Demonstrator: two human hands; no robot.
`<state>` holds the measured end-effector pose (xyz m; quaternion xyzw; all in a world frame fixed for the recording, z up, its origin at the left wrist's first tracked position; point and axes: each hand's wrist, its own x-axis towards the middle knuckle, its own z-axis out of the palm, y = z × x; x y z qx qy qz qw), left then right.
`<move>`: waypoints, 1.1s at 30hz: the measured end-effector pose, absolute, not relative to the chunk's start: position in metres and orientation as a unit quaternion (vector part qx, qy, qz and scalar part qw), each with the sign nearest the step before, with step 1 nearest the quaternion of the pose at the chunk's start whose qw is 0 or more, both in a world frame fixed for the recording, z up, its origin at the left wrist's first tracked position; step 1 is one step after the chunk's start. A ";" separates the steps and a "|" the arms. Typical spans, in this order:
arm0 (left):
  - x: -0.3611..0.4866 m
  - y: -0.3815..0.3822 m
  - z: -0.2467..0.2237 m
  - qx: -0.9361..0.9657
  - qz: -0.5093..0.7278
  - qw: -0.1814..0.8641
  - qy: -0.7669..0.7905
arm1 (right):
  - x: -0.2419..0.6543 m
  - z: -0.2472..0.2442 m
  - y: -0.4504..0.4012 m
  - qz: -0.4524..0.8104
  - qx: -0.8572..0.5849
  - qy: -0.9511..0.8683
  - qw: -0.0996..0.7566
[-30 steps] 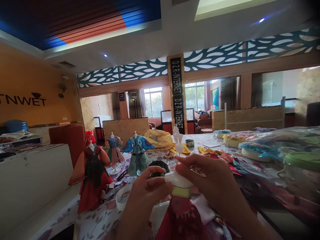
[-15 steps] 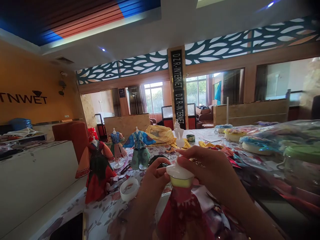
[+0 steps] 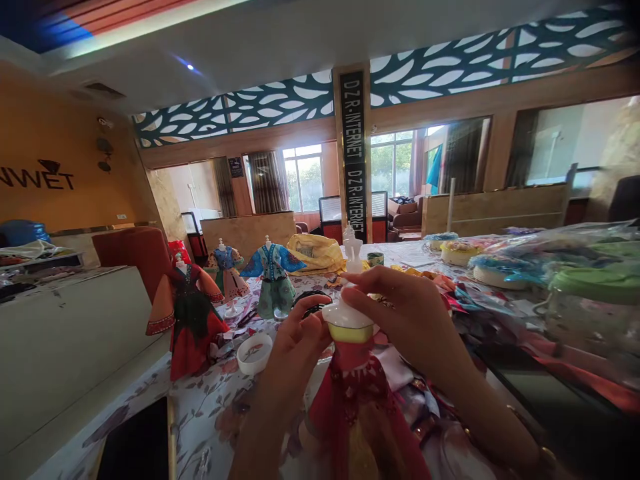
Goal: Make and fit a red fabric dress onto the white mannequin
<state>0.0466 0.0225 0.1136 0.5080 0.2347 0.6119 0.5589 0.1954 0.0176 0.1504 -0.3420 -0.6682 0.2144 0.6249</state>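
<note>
More red skirt shows now; left fingers and right fingers still hold the white form (yellow-banded).

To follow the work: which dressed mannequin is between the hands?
The yellow-banded mannequin, between left hand and right hand; the red-black one, blue-jacketed one and pink-skirted one stand farther left, untouched.

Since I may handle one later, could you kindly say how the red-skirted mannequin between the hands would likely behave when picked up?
The mannequin is probably stiff, as its white upper part looks smoothly moulded; its gloss suggests slipperiness. The red skirt, flaring in thin-looking cloth, would likely be floppy.
</note>
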 end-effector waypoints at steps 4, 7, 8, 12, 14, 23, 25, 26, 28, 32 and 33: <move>0.046 0.017 0.120 0.537 0.603 0.529 0.261 | 0.195 0.150 0.019 0.209 -0.331 -0.670 0.631; 0.048 0.013 0.129 0.543 0.581 0.524 0.306 | 0.196 0.150 0.019 0.219 -0.318 -0.674 0.630; 0.048 0.011 0.133 0.546 0.573 0.523 0.316 | 0.197 0.150 0.019 0.223 -0.315 -0.675 0.628; 0.047 0.008 0.140 0.554 0.553 0.528 0.329 | 0.199 0.149 0.019 0.231 -0.321 -0.678 0.619; 0.046 0.010 0.139 0.554 0.553 0.532 0.322 | 0.200 0.149 0.018 0.235 -0.324 -0.676 0.619; 0.037 0.010 0.132 0.574 0.537 0.542 0.298 | 0.201 0.152 0.017 0.225 -0.323 -0.684 0.614; 0.034 0.010 0.132 0.578 0.527 0.545 0.302 | 0.201 0.152 0.017 0.217 -0.328 -0.686 0.612; 0.033 0.011 0.131 0.578 0.524 0.548 0.302 | 0.201 0.152 0.017 0.212 -0.332 -0.685 0.613; 0.033 0.013 0.130 0.570 0.527 0.552 0.303 | 0.202 0.152 0.017 0.207 -0.336 -0.684 0.613; 0.035 0.015 0.129 0.541 0.549 0.549 0.324 | 0.203 0.152 0.015 0.210 -0.325 -0.681 0.621; 0.036 0.014 0.129 0.533 0.555 0.547 0.329 | 0.203 0.153 0.014 0.205 -0.325 -0.682 0.622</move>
